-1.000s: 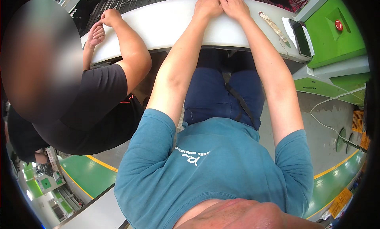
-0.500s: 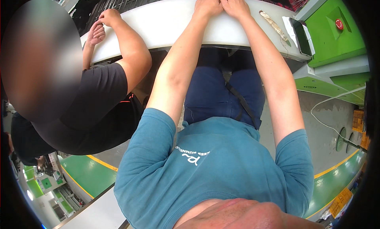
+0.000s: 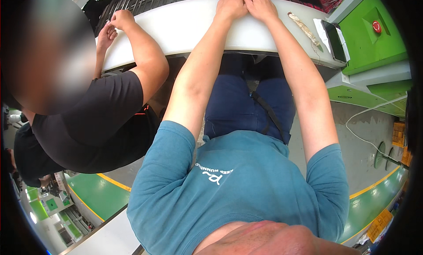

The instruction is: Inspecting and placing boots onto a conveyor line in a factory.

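Side by side at the far edge of a white worktop, my left hand and my right hand nearly touch at the thumbs. Only the backs of both hands show well. Their fingers bend away over the edge at the top of the view, so their tips, and anything in them, are hidden. To the right of my right hand lies a slim, wrinkled beige bundle with a thin string trailing from it. Beyond it a dark phone rests on a white sheet.
A co-worker in a black shirt sits close on my left, hands held together above the worktop. Dark metal bars run behind the worktop. On the right stands a green machine housing with a red push button.
The co-worker's head and one hand have shifted slightly. My hands, the bundle and the phone stay in place.
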Demonstrator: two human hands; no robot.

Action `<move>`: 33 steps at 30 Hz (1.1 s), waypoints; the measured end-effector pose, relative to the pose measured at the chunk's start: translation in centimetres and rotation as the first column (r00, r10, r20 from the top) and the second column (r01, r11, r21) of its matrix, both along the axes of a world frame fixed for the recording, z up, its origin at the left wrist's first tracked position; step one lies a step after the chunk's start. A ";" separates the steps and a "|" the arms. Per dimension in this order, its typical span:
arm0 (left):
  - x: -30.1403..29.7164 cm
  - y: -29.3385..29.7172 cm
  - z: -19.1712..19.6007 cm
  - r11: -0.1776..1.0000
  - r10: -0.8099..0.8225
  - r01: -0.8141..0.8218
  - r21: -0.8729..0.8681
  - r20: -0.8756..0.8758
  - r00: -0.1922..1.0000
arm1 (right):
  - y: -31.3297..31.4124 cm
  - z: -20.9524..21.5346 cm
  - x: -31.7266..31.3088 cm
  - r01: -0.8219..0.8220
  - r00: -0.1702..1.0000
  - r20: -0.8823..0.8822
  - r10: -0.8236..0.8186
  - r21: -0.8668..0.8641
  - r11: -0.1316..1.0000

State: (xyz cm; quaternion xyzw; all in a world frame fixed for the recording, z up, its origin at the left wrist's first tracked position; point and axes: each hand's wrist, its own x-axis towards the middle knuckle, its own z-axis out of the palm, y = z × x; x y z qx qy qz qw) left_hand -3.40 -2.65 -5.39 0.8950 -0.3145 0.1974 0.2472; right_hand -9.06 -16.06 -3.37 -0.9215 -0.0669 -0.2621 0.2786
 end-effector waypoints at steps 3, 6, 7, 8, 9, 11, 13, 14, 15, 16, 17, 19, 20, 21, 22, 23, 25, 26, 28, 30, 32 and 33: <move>0.0 -0.2 0.0 1.000 -0.018 0.019 0.019 -0.056 0.998 | -0.3 -0.4 0.2 -0.003 1.000 0.021 0.003 -0.007 1.000; -0.3 -0.4 -0.2 1.000 -0.025 0.025 -0.005 0.004 1.000 | -0.9 -0.7 0.7 0.002 1.000 0.007 -0.002 -0.011 1.000; -0.5 -0.6 -0.3 1.000 -0.014 0.015 -0.019 0.019 1.000 | -1.1 -0.8 0.8 0.011 1.000 -0.010 -0.011 -0.014 1.000; -0.3 -0.4 -0.4 0.999 0.004 -0.003 -0.033 0.036 0.999 | -0.8 -0.7 0.8 0.004 1.000 -0.009 -0.004 -0.014 1.000; -0.2 -0.2 -0.5 0.999 0.010 -0.009 -0.032 0.038 0.999 | -0.6 -0.7 0.7 0.000 1.000 0.007 0.000 -0.004 1.000; 0.2 0.0 -0.3 0.999 0.003 -0.004 0.043 0.011 1.000 | -0.3 -0.7 0.4 -0.007 1.000 0.024 0.006 0.006 1.000; 0.0 0.0 -0.4 0.999 0.015 -0.014 0.045 -0.009 1.000 | -0.1 -0.6 0.3 -0.018 0.998 0.054 0.017 0.007 1.000; -0.1 -0.2 -0.2 0.999 0.020 -0.018 0.049 -0.030 0.999 | -0.3 -0.8 0.5 -0.016 0.998 0.056 0.016 0.007 1.000; -0.1 -0.4 0.0 0.999 0.019 -0.017 0.048 -0.029 0.999 | -0.7 -0.9 0.7 -0.028 0.998 0.063 0.028 -0.002 1.000; -0.2 -0.5 0.1 0.999 0.002 -0.002 0.033 -0.008 1.000 | -1.0 -1.0 0.9 -0.039 0.997 0.070 0.040 -0.011 0.999; -0.3 -0.3 0.1 1.000 -0.009 0.008 0.020 0.009 1.000 | -0.9 -0.9 0.9 -0.044 0.997 0.069 0.044 -0.009 0.999; -0.4 0.0 0.1 1.000 0.009 -0.009 0.028 0.006 1.000 | -0.7 -0.8 1.0 -0.049 0.998 0.040 0.049 -0.005 0.999; -0.5 -0.3 0.3 0.999 0.016 -0.016 0.032 0.005 1.000 | -0.8 -0.9 0.9 -0.046 0.998 0.038 0.046 -0.005 0.999; -1.1 -0.7 0.1 0.999 0.013 -0.013 0.032 0.003 1.000 | -0.9 -1.1 0.8 -0.042 0.998 0.046 0.042 -0.006 0.999; -2.0 -1.1 -0.4 0.993 0.089 -0.099 0.064 0.146 0.985 | -1.1 -1.2 0.7 -0.038 0.998 0.053 0.038 -0.007 0.999; -2.6 -1.0 -0.3 0.977 0.168 -0.199 0.080 0.296 0.940 | -0.9 -1.1 0.8 -0.044 0.997 0.059 0.044 -0.008 0.999; -0.7 0.0 0.0 0.996 0.081 -0.087 0.030 0.164 0.983 | -0.5 -0.9 1.0 -0.059 0.994 0.097 0.059 -0.008 0.998; 0.0 1.0 -0.1 0.999 -0.013 0.014 -0.032 0.027 1.000 | 0.4 -0.4 1.1 -0.076 0.992 0.101 0.077 -0.008 0.997; -2.2 -1.2 -0.1 0.997 0.062 -0.067 0.042 0.106 0.992 | -1.0 -1.3 0.6 -0.011 1.000 0.028 0.010 0.003 1.000; -2.7 -1.0 0.5 0.977 0.162 -0.188 0.103 0.218 0.962 | -1.0 -1.1 0.8 -0.009 0.999 0.034 0.009 -0.006 1.000; -1.2 -0.3 0.4 0.999 0.026 -0.028 -0.037 -0.044 0.999 | -0.7 -0.9 0.7 -0.010 0.999 0.040 0.011 -0.016 1.000; -1.1 0.0 0.2 0.999 0.031 -0.032 -0.037 -0.043 0.999 | -0.3 -0.7 0.5 -0.006 1.000 0.029 0.007 -0.005 1.000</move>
